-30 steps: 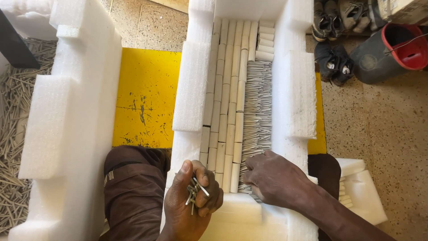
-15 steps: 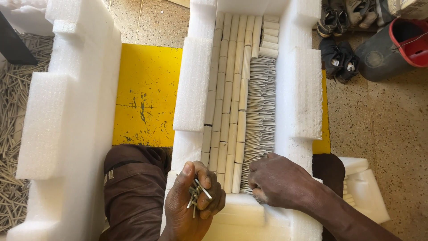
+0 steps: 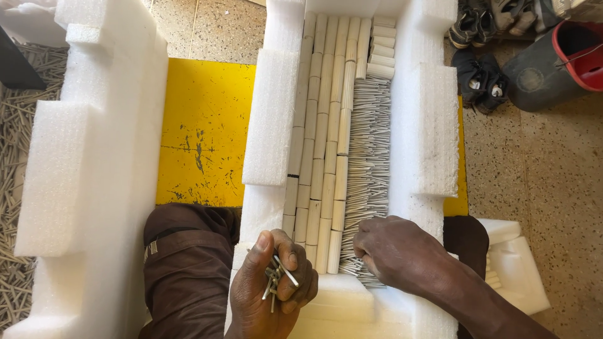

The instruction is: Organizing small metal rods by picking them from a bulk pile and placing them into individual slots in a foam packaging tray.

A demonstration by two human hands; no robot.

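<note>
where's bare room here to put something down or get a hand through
The yellow board, between the left foam block and the foam tray, is bare. So is the speckled floor right of the tray. Inside the tray, pale sticks and thin grey rods crowd everything.

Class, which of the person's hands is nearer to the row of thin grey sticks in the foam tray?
Right. The right hand rests on the near end of the thin grey sticks. The left hand is off to their left, holding a small bunch of metal pins.
</note>
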